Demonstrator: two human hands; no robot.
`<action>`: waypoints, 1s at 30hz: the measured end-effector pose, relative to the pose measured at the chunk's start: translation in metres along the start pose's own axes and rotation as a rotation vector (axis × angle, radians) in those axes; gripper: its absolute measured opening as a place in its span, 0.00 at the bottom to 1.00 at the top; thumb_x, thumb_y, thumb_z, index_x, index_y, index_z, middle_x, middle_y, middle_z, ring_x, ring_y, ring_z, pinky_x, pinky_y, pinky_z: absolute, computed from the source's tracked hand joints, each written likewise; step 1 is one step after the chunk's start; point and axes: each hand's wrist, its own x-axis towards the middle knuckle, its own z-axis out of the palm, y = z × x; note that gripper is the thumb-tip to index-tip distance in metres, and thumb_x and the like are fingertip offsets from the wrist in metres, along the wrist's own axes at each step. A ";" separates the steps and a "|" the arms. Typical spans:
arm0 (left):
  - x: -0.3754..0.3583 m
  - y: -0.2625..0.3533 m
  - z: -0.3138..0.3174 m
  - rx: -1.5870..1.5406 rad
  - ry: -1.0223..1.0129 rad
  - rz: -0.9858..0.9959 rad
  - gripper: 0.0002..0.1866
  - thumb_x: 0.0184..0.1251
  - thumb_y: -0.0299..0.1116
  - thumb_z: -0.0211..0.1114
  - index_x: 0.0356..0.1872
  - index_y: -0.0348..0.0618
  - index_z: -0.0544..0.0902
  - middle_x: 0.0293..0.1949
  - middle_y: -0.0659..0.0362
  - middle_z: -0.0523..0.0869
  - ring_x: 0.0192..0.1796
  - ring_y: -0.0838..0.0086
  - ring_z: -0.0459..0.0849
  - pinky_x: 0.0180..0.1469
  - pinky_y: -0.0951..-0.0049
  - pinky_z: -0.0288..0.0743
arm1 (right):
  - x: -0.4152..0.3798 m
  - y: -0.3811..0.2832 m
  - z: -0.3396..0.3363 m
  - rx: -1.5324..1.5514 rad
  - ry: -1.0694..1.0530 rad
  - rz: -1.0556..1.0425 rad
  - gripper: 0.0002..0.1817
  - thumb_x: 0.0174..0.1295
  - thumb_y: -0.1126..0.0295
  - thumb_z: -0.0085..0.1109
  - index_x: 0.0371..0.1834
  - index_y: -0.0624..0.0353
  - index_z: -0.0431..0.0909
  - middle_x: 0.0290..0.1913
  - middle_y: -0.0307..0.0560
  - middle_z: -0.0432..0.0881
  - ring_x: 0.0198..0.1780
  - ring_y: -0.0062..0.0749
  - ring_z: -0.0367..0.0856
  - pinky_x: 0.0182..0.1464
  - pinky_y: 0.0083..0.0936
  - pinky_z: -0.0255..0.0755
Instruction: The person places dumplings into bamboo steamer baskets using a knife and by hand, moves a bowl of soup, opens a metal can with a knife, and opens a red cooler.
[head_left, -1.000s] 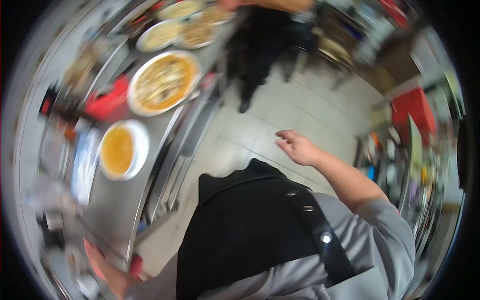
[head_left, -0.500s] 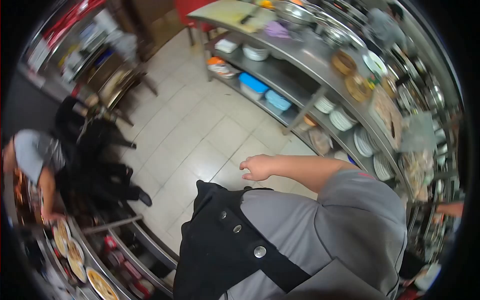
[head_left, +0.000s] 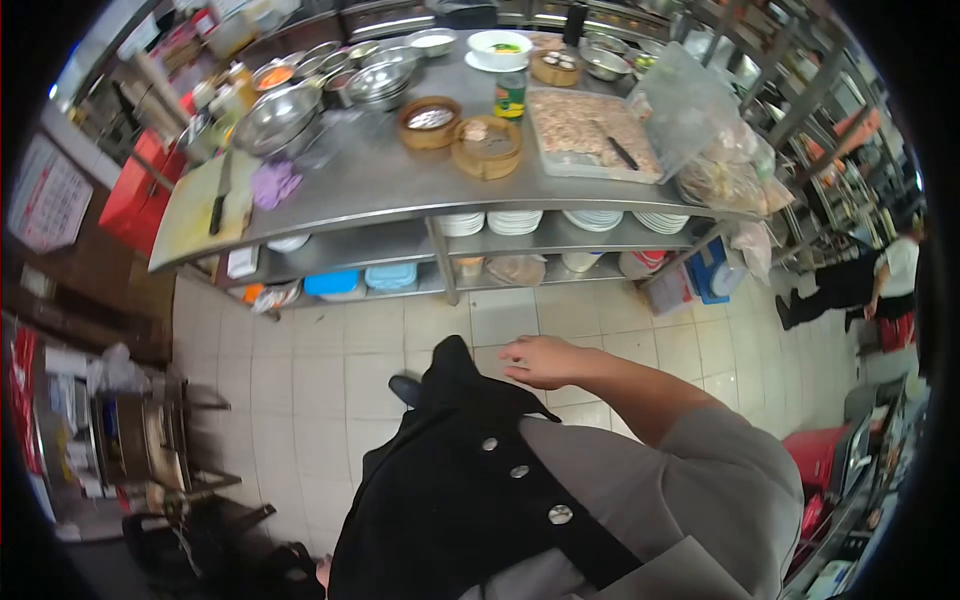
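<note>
While the bare right hand (head_left: 540, 362) hangs empty, fingers loosely curled, beside the black cloth apron (head_left: 440, 480), the left hand's (head_left: 323, 572) grip cannot be told. Ahead-left of the right: black-handled knife (head_left: 217, 212), near the yellowish rectangular board's (head_left: 185, 218) edge; a bump might drop it.

right forearm (head_left: 630, 383) angles inward across the front; the right grip (head_left: 540, 362) hangs loose, fingers (head_left: 514, 353) slightly curled.
</note>
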 end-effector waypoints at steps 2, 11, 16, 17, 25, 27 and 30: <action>0.053 0.006 -0.046 -0.041 0.106 0.029 0.27 0.73 0.48 0.60 0.65 0.41 0.81 0.53 0.42 0.89 0.54 0.45 0.88 0.55 0.49 0.81 | -0.017 0.014 -0.022 0.040 0.165 0.088 0.23 0.71 0.53 0.58 0.60 0.57 0.80 0.52 0.59 0.85 0.55 0.56 0.84 0.58 0.47 0.77; 0.225 0.167 -0.262 -0.807 0.541 0.196 0.22 0.73 0.45 0.64 0.54 0.35 0.86 0.43 0.44 0.91 0.43 0.57 0.91 0.47 0.59 0.83 | 0.004 0.034 -0.110 0.084 0.592 0.312 0.19 0.69 0.57 0.64 0.57 0.56 0.84 0.49 0.57 0.86 0.48 0.52 0.87 0.52 0.42 0.80; 0.192 0.295 -0.414 -0.975 0.595 0.448 0.18 0.79 0.39 0.62 0.59 0.36 0.82 0.37 0.56 0.89 0.35 0.75 0.84 0.39 0.69 0.79 | 0.022 0.039 -0.149 -0.030 0.620 0.405 0.17 0.68 0.61 0.65 0.55 0.57 0.85 0.48 0.55 0.86 0.48 0.51 0.87 0.52 0.42 0.81; 0.191 0.316 -0.437 -0.976 0.614 0.523 0.17 0.79 0.38 0.62 0.58 0.36 0.82 0.36 0.56 0.88 0.35 0.75 0.84 0.40 0.70 0.79 | 0.023 0.041 -0.160 -0.024 0.655 0.428 0.16 0.68 0.61 0.65 0.54 0.57 0.85 0.48 0.55 0.86 0.48 0.51 0.87 0.52 0.42 0.81; 0.107 0.524 -0.596 -0.728 0.799 1.181 0.11 0.74 0.31 0.68 0.52 0.39 0.85 0.43 0.55 0.88 0.40 0.71 0.85 0.43 0.71 0.80 | 0.007 0.074 -0.188 0.043 0.867 0.528 0.11 0.67 0.69 0.66 0.49 0.60 0.86 0.44 0.52 0.86 0.41 0.43 0.87 0.45 0.36 0.81; 0.077 0.574 -0.617 -0.681 0.724 1.302 0.11 0.72 0.30 0.69 0.52 0.39 0.85 0.42 0.54 0.88 0.40 0.69 0.85 0.44 0.71 0.80 | -0.010 0.090 -0.195 0.028 0.925 0.535 0.10 0.67 0.70 0.67 0.48 0.60 0.86 0.43 0.52 0.85 0.41 0.43 0.87 0.45 0.35 0.81; 0.042 0.633 -0.628 -0.580 0.755 1.475 0.12 0.70 0.29 0.71 0.52 0.39 0.85 0.41 0.53 0.87 0.40 0.67 0.85 0.44 0.70 0.80 | -0.020 0.115 -0.216 0.002 1.002 0.531 0.11 0.65 0.70 0.68 0.48 0.60 0.86 0.44 0.51 0.85 0.43 0.43 0.86 0.46 0.35 0.81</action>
